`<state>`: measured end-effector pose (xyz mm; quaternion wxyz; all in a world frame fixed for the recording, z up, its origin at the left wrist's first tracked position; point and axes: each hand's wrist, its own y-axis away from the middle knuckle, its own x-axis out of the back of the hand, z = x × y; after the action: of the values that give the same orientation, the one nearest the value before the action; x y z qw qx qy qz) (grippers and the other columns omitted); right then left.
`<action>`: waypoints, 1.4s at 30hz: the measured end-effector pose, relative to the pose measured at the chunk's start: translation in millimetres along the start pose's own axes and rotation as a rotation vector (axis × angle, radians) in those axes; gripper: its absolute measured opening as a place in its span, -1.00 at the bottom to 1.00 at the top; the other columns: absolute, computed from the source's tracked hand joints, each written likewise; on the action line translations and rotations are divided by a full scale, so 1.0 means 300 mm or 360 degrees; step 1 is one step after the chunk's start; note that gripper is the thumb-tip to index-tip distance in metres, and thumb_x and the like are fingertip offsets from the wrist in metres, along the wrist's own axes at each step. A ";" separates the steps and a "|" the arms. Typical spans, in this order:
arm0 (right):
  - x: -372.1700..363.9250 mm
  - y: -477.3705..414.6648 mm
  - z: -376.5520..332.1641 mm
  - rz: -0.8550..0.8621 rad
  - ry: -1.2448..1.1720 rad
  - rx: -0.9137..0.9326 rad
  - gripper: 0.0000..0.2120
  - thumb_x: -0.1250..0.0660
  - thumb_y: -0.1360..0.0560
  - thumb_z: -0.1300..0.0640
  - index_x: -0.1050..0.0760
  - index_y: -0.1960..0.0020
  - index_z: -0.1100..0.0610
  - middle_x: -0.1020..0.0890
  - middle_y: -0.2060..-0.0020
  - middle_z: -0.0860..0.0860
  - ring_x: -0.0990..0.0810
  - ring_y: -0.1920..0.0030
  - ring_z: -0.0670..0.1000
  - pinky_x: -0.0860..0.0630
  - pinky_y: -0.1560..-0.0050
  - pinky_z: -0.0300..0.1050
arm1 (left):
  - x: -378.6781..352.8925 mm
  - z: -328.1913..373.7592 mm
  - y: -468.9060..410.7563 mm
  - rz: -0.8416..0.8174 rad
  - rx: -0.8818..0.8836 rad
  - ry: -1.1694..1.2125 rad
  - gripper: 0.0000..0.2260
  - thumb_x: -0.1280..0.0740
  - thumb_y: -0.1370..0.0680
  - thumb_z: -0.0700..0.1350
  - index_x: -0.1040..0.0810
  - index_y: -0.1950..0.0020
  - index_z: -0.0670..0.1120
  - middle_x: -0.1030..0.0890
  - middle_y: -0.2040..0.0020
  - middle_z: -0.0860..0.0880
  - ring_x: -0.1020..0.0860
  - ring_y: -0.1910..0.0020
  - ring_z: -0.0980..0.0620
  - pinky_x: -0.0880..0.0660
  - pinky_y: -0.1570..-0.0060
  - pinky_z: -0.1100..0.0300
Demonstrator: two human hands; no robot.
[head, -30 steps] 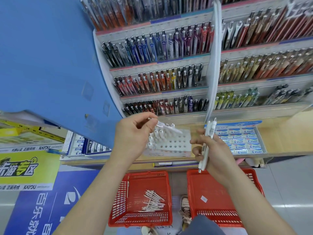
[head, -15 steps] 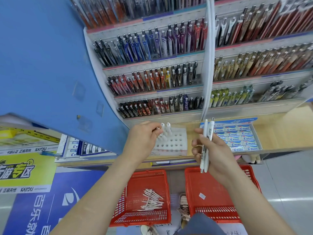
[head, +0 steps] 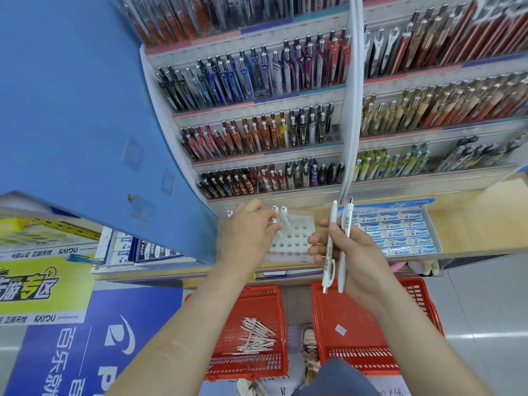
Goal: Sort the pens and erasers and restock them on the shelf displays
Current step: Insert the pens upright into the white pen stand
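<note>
My right hand (head: 353, 254) grips two white pens (head: 337, 247) upright, just right of a white pen holder (head: 294, 238) full of round holes on the wooden ledge. My left hand (head: 247, 234) is over the holder's left side, fingertips pinching a white pen (head: 273, 220) that stands in a hole. Two more white pens (head: 280, 212) stand in the holder's back row. On the floor, the left red basket (head: 251, 364) holds several loose white pens (head: 255, 337).
A tray of Pilot erasers (head: 397, 230) sits on the ledge (head: 471, 224) to the right. Tiered shelves of coloured pens (head: 263, 132) rise behind. A second red basket (head: 371, 364) stands below my right hand. A blue panel (head: 71, 95) blocks the left.
My left hand has brought a white pen down into the holder's left side. The right hand has kept hold of its two pens, and the view has shifted slightly.
</note>
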<state>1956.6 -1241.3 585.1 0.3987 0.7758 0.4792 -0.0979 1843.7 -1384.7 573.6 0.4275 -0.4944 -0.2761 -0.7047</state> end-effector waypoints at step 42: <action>0.062 -0.003 0.034 0.0231 0.0123 0.0014 -0.77 -0.19 -0.60 0.04 -0.47 -0.17 0.13 -0.46 0.40 0.05 -0.27 0.59 -0.09 -0.09 0.55 -0.26 | 0.118 0.056 0.016 -0.0012 -0.0090 0.0106 -0.87 -0.33 -0.53 -0.06 -0.63 0.10 -0.08 -0.61 0.26 -0.03 -0.53 0.22 -0.03 -0.37 0.20 0.11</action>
<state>1968.0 -1236.0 568.2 0.3827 0.8133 0.4364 -0.0409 1850.7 -1384.9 612.4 0.4196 -0.4815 -0.2436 -0.7299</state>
